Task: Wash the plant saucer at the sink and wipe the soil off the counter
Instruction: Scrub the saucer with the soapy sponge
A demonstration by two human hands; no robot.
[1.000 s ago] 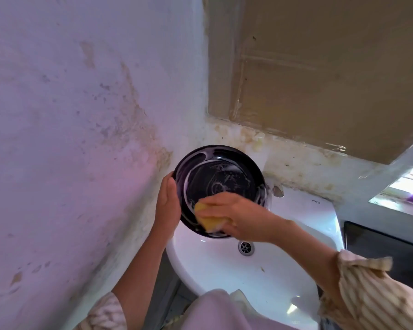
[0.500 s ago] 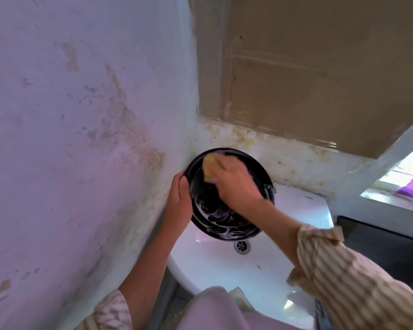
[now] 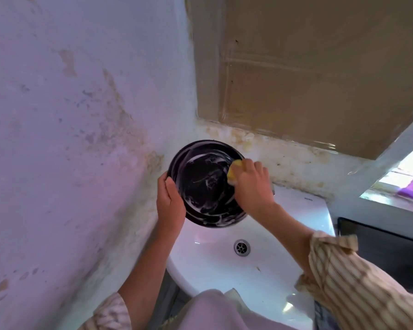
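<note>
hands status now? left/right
Left hand: grips the rim of the black saucer.
Right hand: holds the yellow sponge against the saucer.

The saucer (image 3: 205, 186) looks like glossy dark plastic, wet and streaked with white suds. The yellow sponge (image 3: 234, 171) pressed at its right rim is soft and porous. The sink (image 3: 224, 270) is smooth, shiny white ceramic with a bright metal drain (image 3: 242, 247). The wall (image 3: 69, 139) is matt, rough, stained plaster. The sleeve (image 3: 358, 282) is striped woven cloth.
</note>
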